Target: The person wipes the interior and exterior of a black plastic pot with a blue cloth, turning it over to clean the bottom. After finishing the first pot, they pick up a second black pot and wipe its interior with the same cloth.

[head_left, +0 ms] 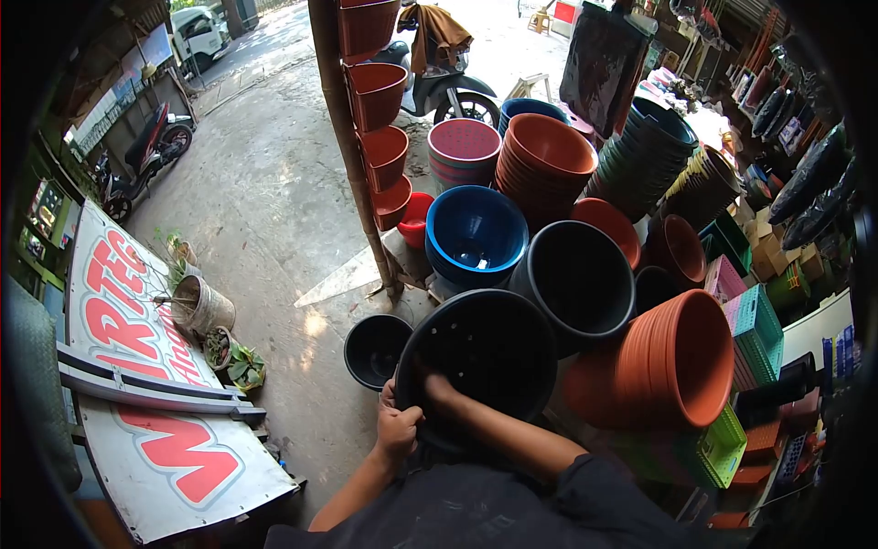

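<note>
A large black plant pot is tilted toward me at the front of my body, and several small light spots show on its inner base. My left hand is closed around the pot's near left rim. Inside the pot is my right hand, smeared by motion against the dark wall, so its fingers and anything in them cannot be made out. A smaller black pot stands on the ground just left of the large one. Beyond it, to the right, sits another big black pot.
A blue pot and stacked terracotta pots crowd the right side. Hanging red planters line a bamboo pole. At left lie a lettered banner and potted plants. A scooter is parked behind.
</note>
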Demonstrator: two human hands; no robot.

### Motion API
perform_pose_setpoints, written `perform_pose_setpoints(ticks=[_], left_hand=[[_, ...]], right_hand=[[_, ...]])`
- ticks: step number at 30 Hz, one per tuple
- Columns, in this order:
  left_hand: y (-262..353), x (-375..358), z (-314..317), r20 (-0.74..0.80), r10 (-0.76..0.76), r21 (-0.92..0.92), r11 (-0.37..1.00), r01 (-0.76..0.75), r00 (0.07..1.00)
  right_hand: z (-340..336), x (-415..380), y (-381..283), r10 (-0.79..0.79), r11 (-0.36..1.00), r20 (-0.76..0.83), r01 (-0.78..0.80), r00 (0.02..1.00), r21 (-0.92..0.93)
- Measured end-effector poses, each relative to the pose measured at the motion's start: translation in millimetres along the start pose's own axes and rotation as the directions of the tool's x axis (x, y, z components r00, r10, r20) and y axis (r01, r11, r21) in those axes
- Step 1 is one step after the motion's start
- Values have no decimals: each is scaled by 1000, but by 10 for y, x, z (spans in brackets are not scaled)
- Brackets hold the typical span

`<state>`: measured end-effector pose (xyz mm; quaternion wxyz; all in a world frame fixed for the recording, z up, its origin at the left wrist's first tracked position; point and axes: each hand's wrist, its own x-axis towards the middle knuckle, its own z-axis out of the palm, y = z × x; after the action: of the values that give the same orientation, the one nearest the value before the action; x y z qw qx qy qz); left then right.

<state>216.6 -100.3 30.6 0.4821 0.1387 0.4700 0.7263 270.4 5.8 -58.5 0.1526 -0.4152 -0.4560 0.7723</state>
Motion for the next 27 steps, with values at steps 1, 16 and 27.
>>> perform_pose_setpoints(ticks=[1, 16, 27], left_hand=[[54, -42, 87, -15, 11, 28, 1000, -11, 1000], [39, 259, -40, 0, -12, -55, 998, 12, 1000], [472, 297, 4, 234, -148, 141, 983, 117, 961]], right_hand=[[20, 67, -297, 56, 958, -121, -19, 991, 288], [-178, -358, -540, 255, 839, 227, -99, 940, -535], [-1383, -250, -1079, 151, -893, 425, 308, 892, -328]])
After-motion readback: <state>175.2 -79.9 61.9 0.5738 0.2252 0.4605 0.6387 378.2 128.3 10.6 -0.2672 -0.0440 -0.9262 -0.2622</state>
